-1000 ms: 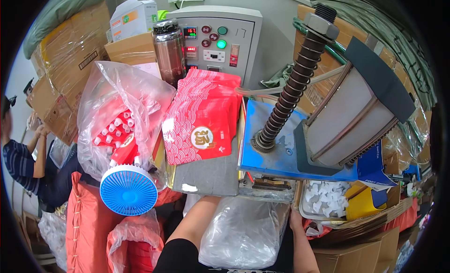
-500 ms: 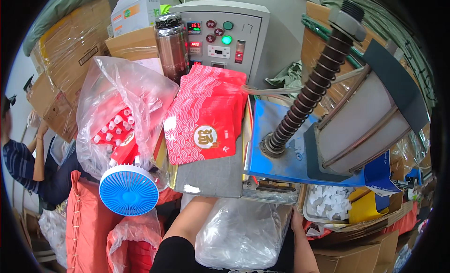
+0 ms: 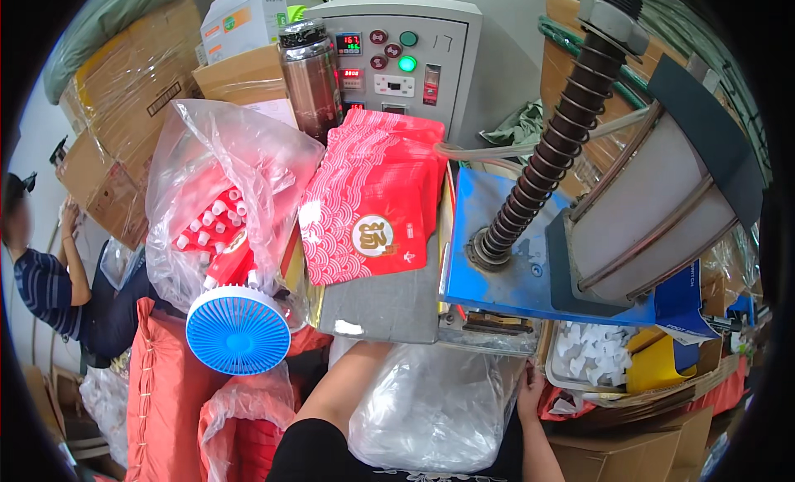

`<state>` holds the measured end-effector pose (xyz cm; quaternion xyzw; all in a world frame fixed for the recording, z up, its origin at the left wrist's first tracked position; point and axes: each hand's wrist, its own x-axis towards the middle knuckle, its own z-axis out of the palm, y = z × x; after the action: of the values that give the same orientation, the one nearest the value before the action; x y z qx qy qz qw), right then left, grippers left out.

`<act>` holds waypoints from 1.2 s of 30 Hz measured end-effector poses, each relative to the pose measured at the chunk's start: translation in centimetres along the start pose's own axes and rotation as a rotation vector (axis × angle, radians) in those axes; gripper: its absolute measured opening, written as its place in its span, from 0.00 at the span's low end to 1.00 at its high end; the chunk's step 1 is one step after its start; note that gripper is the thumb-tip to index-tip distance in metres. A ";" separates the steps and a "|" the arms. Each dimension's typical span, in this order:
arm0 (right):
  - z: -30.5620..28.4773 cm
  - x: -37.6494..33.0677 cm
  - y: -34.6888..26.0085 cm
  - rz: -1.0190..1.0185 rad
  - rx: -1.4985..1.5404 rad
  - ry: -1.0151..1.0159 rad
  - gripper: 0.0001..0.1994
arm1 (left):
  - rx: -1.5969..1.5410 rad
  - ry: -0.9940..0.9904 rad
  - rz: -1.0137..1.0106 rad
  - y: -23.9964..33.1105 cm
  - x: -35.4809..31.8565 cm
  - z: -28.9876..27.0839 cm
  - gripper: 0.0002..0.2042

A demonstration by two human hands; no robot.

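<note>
My left forearm [image 3: 346,389] reaches forward under the front edge of a grey plate [image 3: 377,312], which hides the hand and its fingers. Beside the right edge of a clear plastic bag [image 3: 431,407] on my lap, my right hand [image 3: 531,391] is partly visible. Its fingers look curled and closed, but what they hold cannot be made out. Red printed pouches [image 3: 373,204] with a gold and white round emblem lie in an overlapping stack on the plate. To their left, a clear bag [image 3: 186,200] contains red pouches with white spouts [image 3: 218,221].
A blue machine plate [image 3: 501,209] carries a spring-wrapped rod [image 3: 551,134] at right. White plastic pieces [image 3: 592,354] fill a tray below it. A blue fan [image 3: 238,331], brown flask [image 3: 310,84] and lit control box [image 3: 447,60] surround the pouches. Another person [image 3: 50,275] is at far left.
The whole view has shifted slightly to the right. My right hand's fingers show a little more beside the bag. The other person has turned a little; the pouches stay put.
</note>
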<state>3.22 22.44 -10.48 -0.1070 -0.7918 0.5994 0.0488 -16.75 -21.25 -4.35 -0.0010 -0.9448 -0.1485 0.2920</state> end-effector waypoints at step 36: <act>16.4 3.5 1.6 0.158 -1.735 -1.119 0.24 | 0.171 0.149 0.392 3.2 -13.3 3.5 0.30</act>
<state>-3.41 8.22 -16.75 0.1368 -0.8517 -0.2118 -0.4594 -7.32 -16.06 -13.52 -0.1490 -0.9115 -0.0078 0.3833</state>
